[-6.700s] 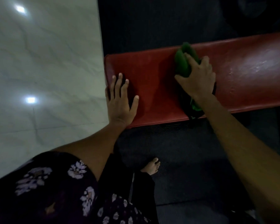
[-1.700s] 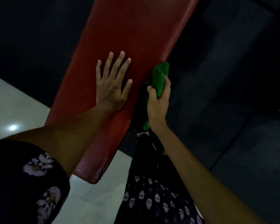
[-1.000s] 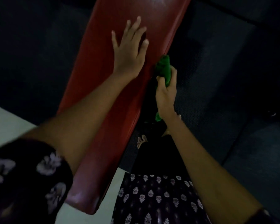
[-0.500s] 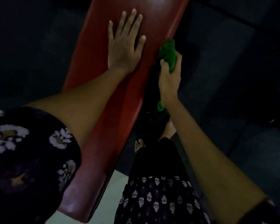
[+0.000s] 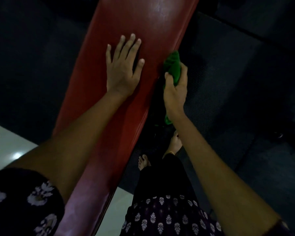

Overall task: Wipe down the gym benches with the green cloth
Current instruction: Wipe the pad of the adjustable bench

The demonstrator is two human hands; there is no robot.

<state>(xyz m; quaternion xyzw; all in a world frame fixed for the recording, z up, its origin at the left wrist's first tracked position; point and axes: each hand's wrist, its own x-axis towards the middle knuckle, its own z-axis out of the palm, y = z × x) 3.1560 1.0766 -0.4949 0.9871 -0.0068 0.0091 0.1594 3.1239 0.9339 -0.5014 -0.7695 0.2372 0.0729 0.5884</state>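
Dim view looking down over a long red padded gym bench (image 5: pixel 148 31), its surface running from the lower left up to the top of the frame. Left hand (image 5: pixel 122 68) flat on the red surface, palm down, fingers straight and spread, holding nothing. Right hand (image 5: pixel 175 91) just beside the bench's right edge, fingers and thumb curled round a bunched green cloth (image 5: pixel 173 67). Cloth pressed against the right side edge of the padding, its top bulging above the fingers, a small tail of it (image 5: pixel 168 119) showing below the wrist. Both forearms bare, reaching forward. Dark floral-print sleeve (image 5: pixel 26 206) at lower left. Dark trousers and two bare feet (image 5: pixel 174 143) on dark rubber flooring (image 5: pixel 237 74) to the bench's right. Pale glossy floor tile (image 5: pixel 5 143) at far left.
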